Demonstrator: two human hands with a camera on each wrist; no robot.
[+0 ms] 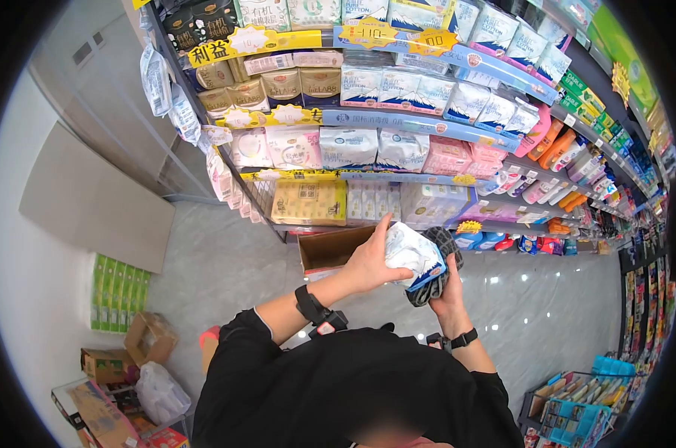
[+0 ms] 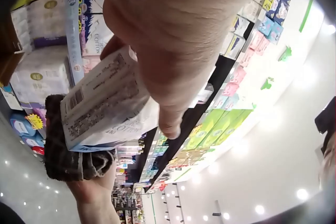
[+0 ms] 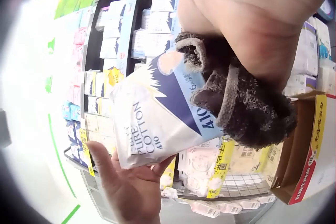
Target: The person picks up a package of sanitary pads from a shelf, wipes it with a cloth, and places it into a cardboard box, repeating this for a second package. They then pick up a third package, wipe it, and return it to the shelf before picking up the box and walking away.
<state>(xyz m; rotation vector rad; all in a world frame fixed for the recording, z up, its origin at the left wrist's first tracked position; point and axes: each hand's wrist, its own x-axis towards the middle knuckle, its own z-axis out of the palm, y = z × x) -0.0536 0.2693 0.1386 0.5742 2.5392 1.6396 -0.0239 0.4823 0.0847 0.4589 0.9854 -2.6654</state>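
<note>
A white and blue pack marked PURE COTTON (image 1: 411,254) (image 3: 157,111) is held between both hands above the floor. The left hand (image 1: 369,261) (image 3: 131,190) grips its left side, thumb on the near face and fingers behind. In the left wrist view the pack's printed side (image 2: 107,108) with a barcode faces the camera. My right hand (image 1: 451,291) (image 3: 252,19) holds a dark grey checked cloth (image 1: 420,295) (image 2: 68,161) (image 3: 241,103), which lies against the pack's right side.
Shelves of packs (image 1: 375,86) curve ahead, with bottles (image 1: 562,149) to the right. An open cardboard box (image 1: 324,252) stands below the hands at the shelf base. At the lower left are boxes (image 1: 150,337) and a plastic bag (image 1: 162,392); a basket (image 1: 577,422) is at lower right.
</note>
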